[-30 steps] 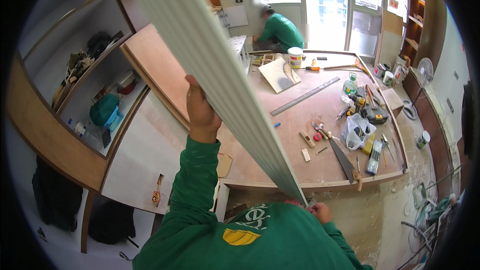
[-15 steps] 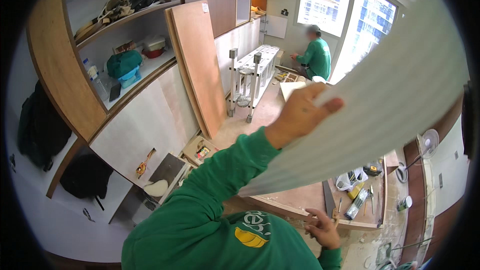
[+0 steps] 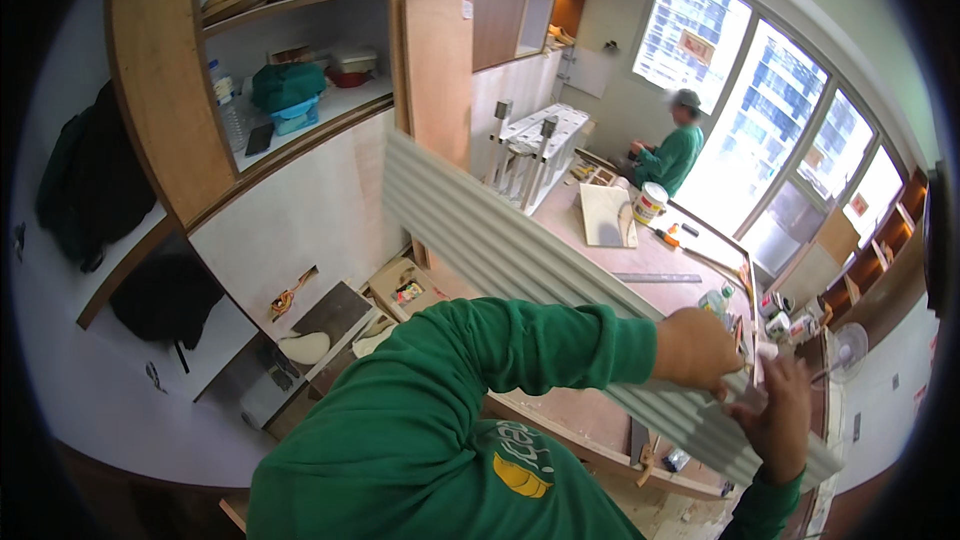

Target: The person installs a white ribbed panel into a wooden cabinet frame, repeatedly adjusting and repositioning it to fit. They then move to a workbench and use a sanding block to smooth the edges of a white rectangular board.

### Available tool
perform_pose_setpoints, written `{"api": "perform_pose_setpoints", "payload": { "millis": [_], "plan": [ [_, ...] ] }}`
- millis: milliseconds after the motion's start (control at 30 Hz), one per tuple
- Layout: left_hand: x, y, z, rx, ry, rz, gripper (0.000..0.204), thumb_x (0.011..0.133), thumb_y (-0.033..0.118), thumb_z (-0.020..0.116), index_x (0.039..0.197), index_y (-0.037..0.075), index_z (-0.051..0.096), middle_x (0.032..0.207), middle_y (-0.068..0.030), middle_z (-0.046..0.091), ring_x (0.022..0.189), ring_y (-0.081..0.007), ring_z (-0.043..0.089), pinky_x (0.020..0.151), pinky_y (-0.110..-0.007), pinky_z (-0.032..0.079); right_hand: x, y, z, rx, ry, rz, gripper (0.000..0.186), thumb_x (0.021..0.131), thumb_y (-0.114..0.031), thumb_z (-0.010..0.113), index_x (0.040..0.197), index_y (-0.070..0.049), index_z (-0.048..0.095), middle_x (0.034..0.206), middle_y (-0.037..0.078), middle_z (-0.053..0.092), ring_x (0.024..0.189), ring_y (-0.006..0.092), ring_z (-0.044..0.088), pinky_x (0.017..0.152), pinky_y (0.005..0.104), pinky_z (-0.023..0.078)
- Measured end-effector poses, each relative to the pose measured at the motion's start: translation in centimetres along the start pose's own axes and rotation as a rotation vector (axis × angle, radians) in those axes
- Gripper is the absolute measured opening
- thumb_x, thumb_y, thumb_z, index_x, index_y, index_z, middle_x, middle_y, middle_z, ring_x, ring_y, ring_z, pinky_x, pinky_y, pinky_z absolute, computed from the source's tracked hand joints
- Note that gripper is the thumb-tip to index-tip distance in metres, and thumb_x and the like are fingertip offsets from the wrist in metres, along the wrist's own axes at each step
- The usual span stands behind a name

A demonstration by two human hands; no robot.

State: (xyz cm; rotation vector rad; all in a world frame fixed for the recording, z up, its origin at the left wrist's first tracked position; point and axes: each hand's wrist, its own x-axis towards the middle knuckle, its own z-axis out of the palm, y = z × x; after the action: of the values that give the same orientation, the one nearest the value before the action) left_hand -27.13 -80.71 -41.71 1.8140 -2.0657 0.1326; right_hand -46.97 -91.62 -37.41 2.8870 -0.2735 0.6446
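Observation:
A long pale grey fluted panel [image 3: 500, 230] slants across the worktable in front of me, from the left cabinets down to the lower right. My left hand [image 3: 698, 348] is closed above its right part, with the fingers curled down; what they hold, if anything, is hidden. Beside it, my right hand [image 3: 782, 418] is over the panel's right end, its fingers stretched and thumb apart. A small pale piece [image 3: 766, 351] shows by its fingertips, too blurred to name. Beneath the panel lies the wooden worktable [image 3: 570, 422].
A paint bucket [image 3: 650, 202], a pale board [image 3: 606, 216] and a metal ruler [image 3: 656, 278] lie beyond the panel. A co-worker [image 3: 680, 145] sits by the window. A folded ladder [image 3: 535, 145] and wooden boards [image 3: 440, 80] stand left. A fan [image 3: 847, 352] is at right.
The panel has swung down from the upper right to lie across the table. My left hand has moved right and down; my right hand has risen to the panel's right end.

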Motion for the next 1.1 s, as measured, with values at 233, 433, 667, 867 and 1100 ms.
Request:
{"api": "perform_pose_setpoints", "payload": {
  "millis": [233, 433, 667, 867, 1100],
  "plan": [
    [-1.4, -0.7, 0.7, 0.153, -0.138, 0.045, 0.039, 0.085, 0.049, 0.074, 0.092, 0.011, 0.077, 0.088, -0.0129, 0.075, 0.087, -0.0371, 0.074, 0.073, -0.05, 0.058, -2.6, 2.9, 9.6, 0.479, -0.17, 0.223, 0.028, 0.079, -0.022, 0.083, 0.083, -0.001, 0.065, 0.06, 0.015, 0.052, 0.053, 0.0271, 0.05, 0.053, 0.0402, 0.038],
    [-5.1, -1.4, 1.1, 0.295, -0.149, 0.002, 0.037, 0.085, 0.047, 0.072, 0.088, 0.01, 0.075, 0.084, -0.0108, 0.074, 0.09, -0.035, 0.074, 0.081, -0.049, 0.057, -3.1, 0.5, 16.5, 0.695, -0.031, 0.128, 0.026, 0.086, -0.014, 0.076, 0.077, 0.0, 0.055, 0.062, 0.005, 0.043, 0.058, 0.0121, 0.037, 0.053, 0.0339, 0.03],
    [-14.3, -1.5, -4.4, 0.457, 0.656, 0.072, 0.043, 0.092, 0.045, 0.068, 0.12, 0.013, 0.066, 0.126, -0.0097, 0.064, 0.127, -0.0339, 0.056, 0.112, -0.052, 0.039, -1.3, -4.2, 20.7, 0.962, 0.04, 0.073, 0.042, 0.091, -0.033, 0.075, 0.077, 0.001, 0.056, 0.057, 0.007, 0.047, 0.057, 0.0132, 0.04, 0.053, 0.0353, 0.032],
    [-29.0, -1.6, -6.0, 0.479, 1.171, -0.495, 0.061, 0.097, 0.033, 0.071, 0.144, 0.001, 0.048, 0.152, -0.0229, 0.045, 0.142, -0.039, 0.043, 0.118, -0.051, 0.034, 3.6, -9.0, 21.0, 1.269, -0.092, 0.044, 0.047, 0.096, -0.044, 0.072, 0.079, -0.001, 0.061, 0.068, -0.004, 0.051, 0.066, 0.0083, 0.044, 0.057, 0.0298, 0.033],
    [-35.6, -1.5, 3.7, 0.024, 1.29, -0.733, 0.096, 0.093, 0.029, 0.077, 0.159, -0.005, 0.017, 0.16, -0.0258, 0.032, 0.146, -0.0376, 0.038, 0.12, -0.048, 0.031, 14.4, -22.9, 18.3, 1.648, -0.251, -0.123, 0.047, 0.099, -0.048, 0.069, 0.095, -0.001, 0.066, 0.081, -0.006, 0.058, 0.072, 0.0065, 0.048, 0.063, 0.0261, 0.038]
  ]
}}
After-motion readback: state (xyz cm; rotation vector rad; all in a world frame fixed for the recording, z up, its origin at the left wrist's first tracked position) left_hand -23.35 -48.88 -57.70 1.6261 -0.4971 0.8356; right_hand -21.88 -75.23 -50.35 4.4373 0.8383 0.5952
